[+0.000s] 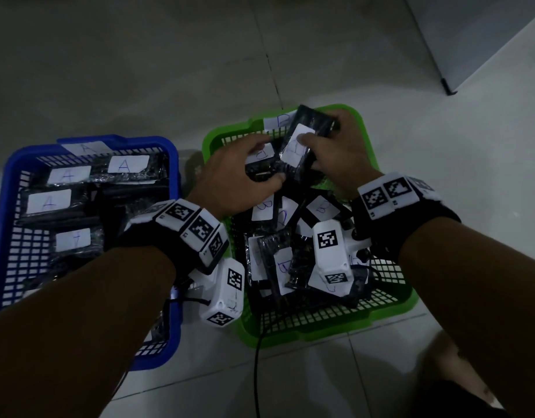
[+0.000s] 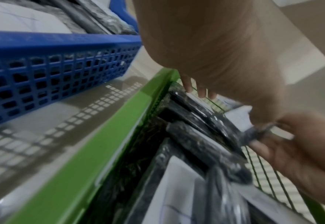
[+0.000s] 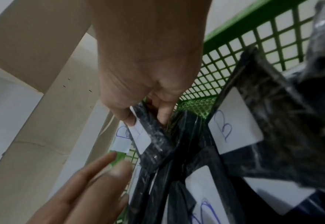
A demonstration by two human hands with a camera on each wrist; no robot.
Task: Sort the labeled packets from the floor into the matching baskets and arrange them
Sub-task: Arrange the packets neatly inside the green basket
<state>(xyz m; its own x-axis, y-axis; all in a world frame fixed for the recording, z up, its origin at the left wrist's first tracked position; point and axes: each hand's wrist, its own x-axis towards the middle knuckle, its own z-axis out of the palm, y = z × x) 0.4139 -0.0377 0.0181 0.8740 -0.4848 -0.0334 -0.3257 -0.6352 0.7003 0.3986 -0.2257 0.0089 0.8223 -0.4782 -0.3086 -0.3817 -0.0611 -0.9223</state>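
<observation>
2 baskets sit side by side on the tiled floor (image 1: 320,49). The blue basket (image 1: 6,182) is on the left. The green basket (image 1: 366,137) is on the right.

The blue basket holds dark packets with white labels. 4 of those labels (image 1: 49,201) show the letter A. A white tag with an A (image 1: 85,147) is stuck on its far rim.

The green basket holds a messy pile of dark packets with B labels (image 1: 262,206). A white tag with a B (image 1: 280,120) is on its far rim.

Both hands are over the far end of the green basket. The right hand (image 1: 335,155) holds up 1 packet (image 1: 305,137). The thumb presses on its white label and the fingers curl round the far edge. The packet is tilted, with its low end in the pile.

The left hand (image 1: 239,176) has bent fingers resting on another B packet (image 1: 261,158) just beside it. I cannot tell if it grips that packet.

Each wrist wears a black band with white marker blocks (image 1: 194,227).
</observation>
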